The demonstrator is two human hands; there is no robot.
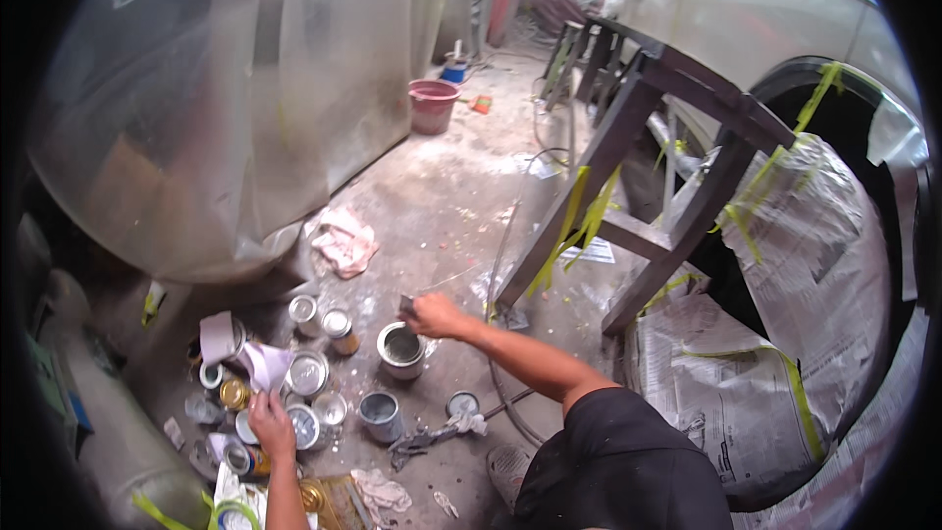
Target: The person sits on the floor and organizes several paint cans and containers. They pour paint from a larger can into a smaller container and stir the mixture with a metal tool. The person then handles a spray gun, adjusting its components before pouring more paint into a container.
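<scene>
My right hand (438, 317) is closed on a small dark flat piece (406, 305), whose kind is too small to tell. Just below it stands an open can (401, 361) with grey contents. Among the cans at lower left, my left hand (272, 422) has its fingers pinched at the lower edge of a lilac sheet (265, 366). Around that hand are a silver-lidded can (307, 373), a gold-topped can (235, 394) and another lidded can (302, 426). A grey-coated open pot (381, 416) sits between my two arms.
Right of me, newspaper masking (726, 412) covers part of a white car (726, 20). A wooden trestle (638, 157) stands beside it, hung with yellow tape. A hose (500, 353) runs along the floor. Rags (343, 240), a pink bucket (433, 106) and plastic sheeting (334, 79) lie beyond.
</scene>
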